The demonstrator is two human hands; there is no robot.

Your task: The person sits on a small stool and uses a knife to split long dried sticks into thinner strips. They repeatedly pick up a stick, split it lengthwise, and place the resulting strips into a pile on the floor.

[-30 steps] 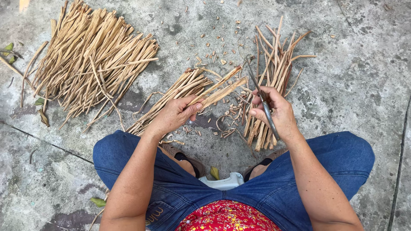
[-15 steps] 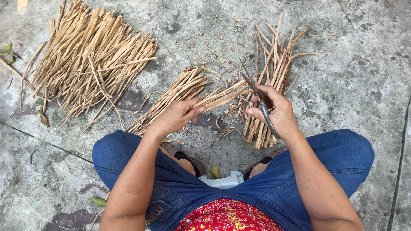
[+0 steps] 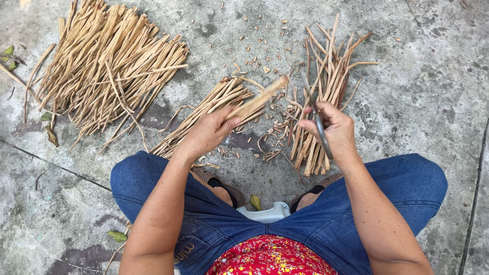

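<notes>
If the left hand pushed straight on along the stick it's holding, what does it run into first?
Probably the knife blade held in the right hand. The left hand aims its stick up and right, and the tip sits just short of the blade. Height difference is unclear.

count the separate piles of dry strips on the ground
3. A big pile at upper left, a small pile just beyond the left hand, and another pile under the right hand. Part of that one is hidden.
</notes>
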